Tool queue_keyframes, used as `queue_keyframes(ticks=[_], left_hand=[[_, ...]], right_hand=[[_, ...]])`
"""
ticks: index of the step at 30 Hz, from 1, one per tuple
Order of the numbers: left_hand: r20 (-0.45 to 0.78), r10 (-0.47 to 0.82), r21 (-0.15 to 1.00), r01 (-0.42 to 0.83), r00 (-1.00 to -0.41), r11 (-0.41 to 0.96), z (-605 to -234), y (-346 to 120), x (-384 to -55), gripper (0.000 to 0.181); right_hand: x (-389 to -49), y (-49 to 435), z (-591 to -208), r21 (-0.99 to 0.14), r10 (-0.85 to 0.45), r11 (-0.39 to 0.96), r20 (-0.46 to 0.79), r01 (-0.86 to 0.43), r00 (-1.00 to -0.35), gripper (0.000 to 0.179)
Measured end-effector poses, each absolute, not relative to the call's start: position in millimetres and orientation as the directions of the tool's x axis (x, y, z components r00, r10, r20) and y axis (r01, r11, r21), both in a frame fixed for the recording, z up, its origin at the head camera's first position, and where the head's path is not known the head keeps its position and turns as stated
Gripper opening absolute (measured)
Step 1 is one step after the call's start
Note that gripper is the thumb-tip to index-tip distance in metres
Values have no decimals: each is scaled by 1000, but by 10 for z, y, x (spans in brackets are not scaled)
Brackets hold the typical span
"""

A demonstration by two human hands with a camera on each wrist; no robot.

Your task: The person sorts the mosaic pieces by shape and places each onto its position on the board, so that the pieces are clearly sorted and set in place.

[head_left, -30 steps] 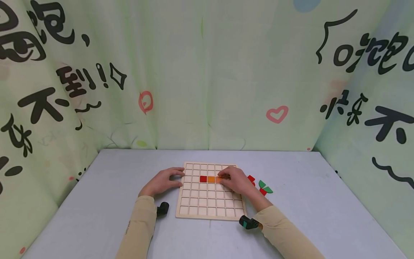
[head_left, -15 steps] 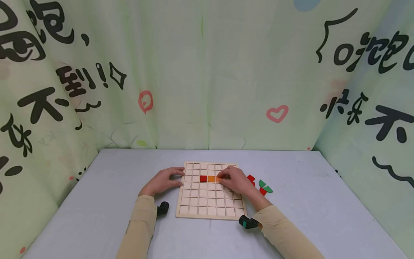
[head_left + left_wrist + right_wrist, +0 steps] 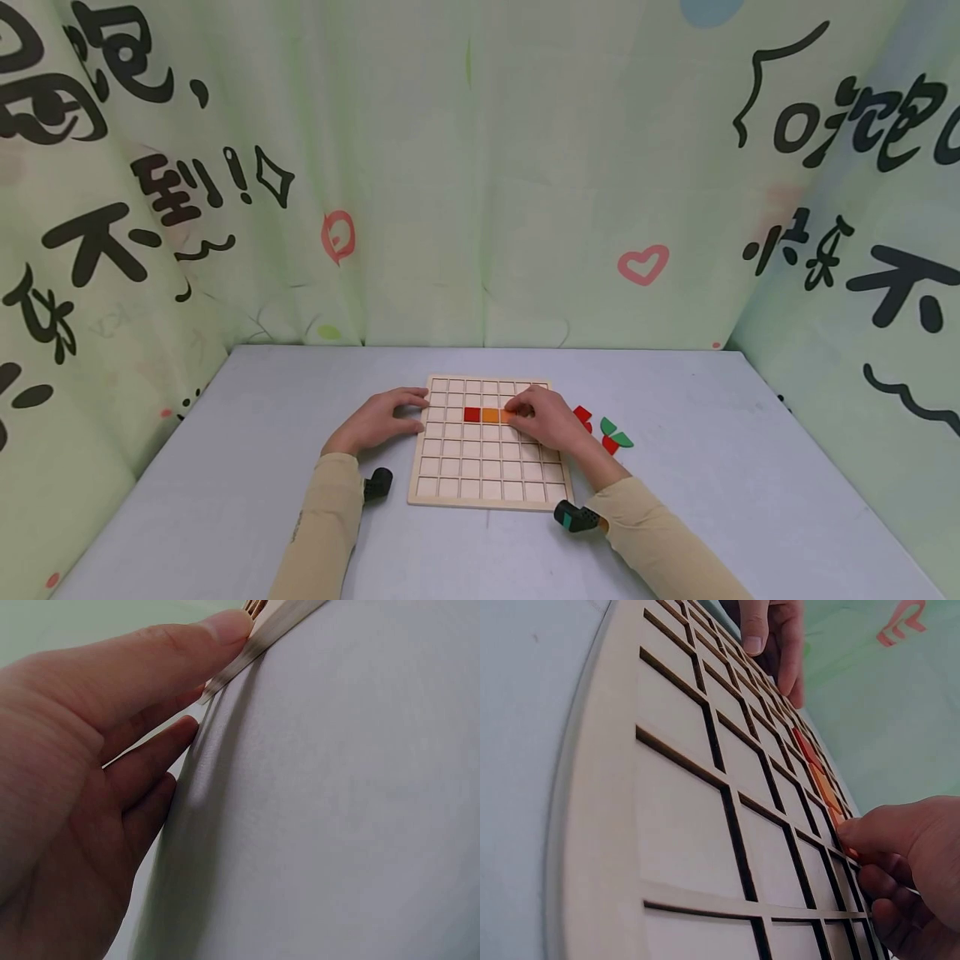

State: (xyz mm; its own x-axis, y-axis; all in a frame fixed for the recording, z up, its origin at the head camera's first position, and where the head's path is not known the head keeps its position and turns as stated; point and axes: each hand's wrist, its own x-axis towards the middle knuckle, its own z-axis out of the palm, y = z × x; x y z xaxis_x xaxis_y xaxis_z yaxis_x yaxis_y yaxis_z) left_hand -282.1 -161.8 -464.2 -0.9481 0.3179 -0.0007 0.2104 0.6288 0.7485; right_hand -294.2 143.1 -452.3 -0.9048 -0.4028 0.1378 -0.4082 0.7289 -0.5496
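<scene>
A square wooden grid board [image 3: 490, 501] lies on the table. One row holds a red square tile [image 3: 472, 415] and, right of it, an orange square tile [image 3: 490, 415]. Another orange tile [image 3: 836, 817] follows in that row, pinched by the thumb and fingers of my right hand [image 3: 547, 417], which partly cover it. My left hand [image 3: 378, 419] rests at the board's left edge, thumb and straight fingers spread. In the left wrist view, the thumb tip [image 3: 229, 628] touches the board's corner.
Loose pieces lie right of the board: red ones [image 3: 611, 445] and green quarter-round ones [image 3: 622, 439]. A printed curtain [image 3: 487, 208] stands behind the table [image 3: 750, 500] and along its sides. Black wrist cameras [image 3: 576, 516] hang at both sleeves.
</scene>
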Motion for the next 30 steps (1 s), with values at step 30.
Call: queue_keyframes(ticks=[30], left_hand=[[-5,325,761,208,-946,614,-4635,-1625,-2824,36]], right_hand=[[-2910,1946,-4434,-645,-211,731,99,-224,-973,34]])
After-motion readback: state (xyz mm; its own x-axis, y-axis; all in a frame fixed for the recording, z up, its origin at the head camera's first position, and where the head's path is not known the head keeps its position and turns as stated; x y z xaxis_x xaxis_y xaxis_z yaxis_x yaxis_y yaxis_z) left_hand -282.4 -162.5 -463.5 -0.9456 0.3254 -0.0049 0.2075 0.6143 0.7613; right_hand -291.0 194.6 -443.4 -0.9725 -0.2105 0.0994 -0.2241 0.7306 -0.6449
